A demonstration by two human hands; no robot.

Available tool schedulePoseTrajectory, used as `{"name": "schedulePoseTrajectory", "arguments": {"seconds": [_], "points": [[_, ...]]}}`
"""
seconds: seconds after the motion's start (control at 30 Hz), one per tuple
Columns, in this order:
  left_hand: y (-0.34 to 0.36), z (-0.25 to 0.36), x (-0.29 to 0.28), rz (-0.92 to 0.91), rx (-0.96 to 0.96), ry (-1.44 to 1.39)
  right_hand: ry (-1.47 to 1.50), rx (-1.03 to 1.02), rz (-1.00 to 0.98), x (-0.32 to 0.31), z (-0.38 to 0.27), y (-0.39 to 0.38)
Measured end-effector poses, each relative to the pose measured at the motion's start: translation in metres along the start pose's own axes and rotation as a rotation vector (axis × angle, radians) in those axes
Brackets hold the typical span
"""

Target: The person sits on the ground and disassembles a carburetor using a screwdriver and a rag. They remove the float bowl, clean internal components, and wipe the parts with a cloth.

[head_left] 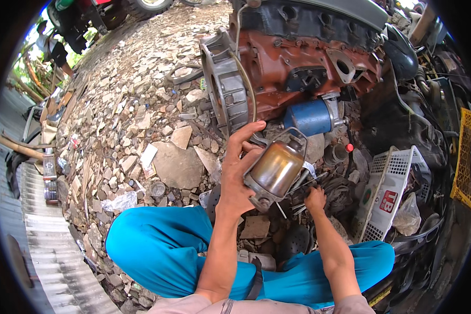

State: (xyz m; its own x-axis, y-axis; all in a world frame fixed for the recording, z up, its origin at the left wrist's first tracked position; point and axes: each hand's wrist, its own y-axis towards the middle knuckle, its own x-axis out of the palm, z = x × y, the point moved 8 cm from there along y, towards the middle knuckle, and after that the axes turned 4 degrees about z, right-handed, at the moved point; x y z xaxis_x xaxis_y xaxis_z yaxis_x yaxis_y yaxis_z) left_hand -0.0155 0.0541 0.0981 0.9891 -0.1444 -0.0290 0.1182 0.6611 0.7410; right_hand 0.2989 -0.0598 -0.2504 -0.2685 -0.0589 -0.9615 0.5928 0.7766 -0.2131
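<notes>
My left hand (234,175) is wrapped around a sediment-bowl fuel filter (278,166), a shiny amber-brown cup with a metal head and a wire bail. It is tilted, with the bail's loop toward the engine. Beyond and below it, my right hand (315,200) reaches low to the ground with its fingers curled. Whatever those fingers grip is too small to make out. Several metal hand tools (301,180) lie beside them, partly hidden behind the filter. A dark crumpled rag (340,194) rests just to the right of that hand.
Ahead stands a rust-red engine block (277,63) with a blue canister filter (307,118) and a grey flywheel housing (227,78). A white plastic crate (390,193) sits at right, near a red-capped jar (336,155). Rubble (125,104) covers the ground; corrugated sheets (57,246) lie left.
</notes>
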Motion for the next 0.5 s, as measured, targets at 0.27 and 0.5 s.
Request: {"name": "schedulePoseTrajectory", "arguments": {"seconds": [0.27,0.5], "points": [[-0.005,-0.011,0.01,-0.019,-0.025,-0.071,0.806,0.375,0.359,-0.05,0.102,0.036],[-0.005,-0.01,0.02,-0.009,0.029,-0.123,0.742,0.313,0.757,-0.204,0.113,0.008]]}}
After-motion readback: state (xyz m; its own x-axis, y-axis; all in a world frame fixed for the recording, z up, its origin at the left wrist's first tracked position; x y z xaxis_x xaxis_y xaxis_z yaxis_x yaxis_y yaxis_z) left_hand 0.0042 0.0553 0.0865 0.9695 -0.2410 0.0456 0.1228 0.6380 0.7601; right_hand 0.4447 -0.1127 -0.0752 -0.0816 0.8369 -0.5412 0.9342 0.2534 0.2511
